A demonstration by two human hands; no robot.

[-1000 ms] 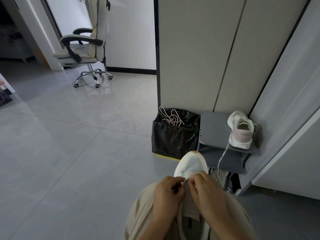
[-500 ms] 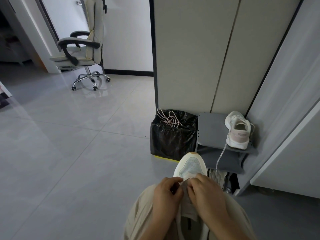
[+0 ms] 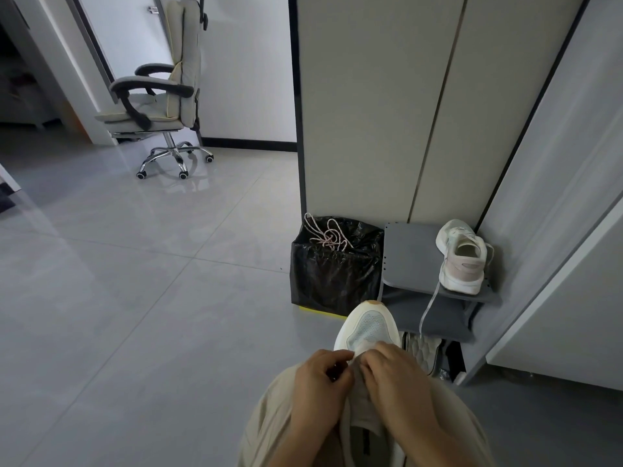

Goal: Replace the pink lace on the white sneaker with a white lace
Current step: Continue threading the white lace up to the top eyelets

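A white sneaker (image 3: 367, 328) rests on my lap, toe pointing away from me. My left hand (image 3: 320, 385) and my right hand (image 3: 394, 379) sit side by side over its eyelet area, fingers pinched at the front of the tongue. What they pinch is hidden by the fingers. A pink lace (image 3: 328, 235) lies tangled on top of a black bin bag (image 3: 333, 271). A second white sneaker (image 3: 462, 257) with a pink heel stands on a grey shoe rack (image 3: 411, 257); a pale lace (image 3: 428, 308) hangs down from it.
A tall beige cabinet (image 3: 387, 102) rises behind the bin and rack, with a grey wall panel (image 3: 556, 197) to the right. A wheeled office chair (image 3: 158, 96) stands at the back left on the grey tiled floor (image 3: 135, 281). More shoes sit under the rack (image 3: 424, 355).
My hands stay pinched at the sneaker's front eyelets, with only small finger shifts. The view has drifted slightly to the right and down.
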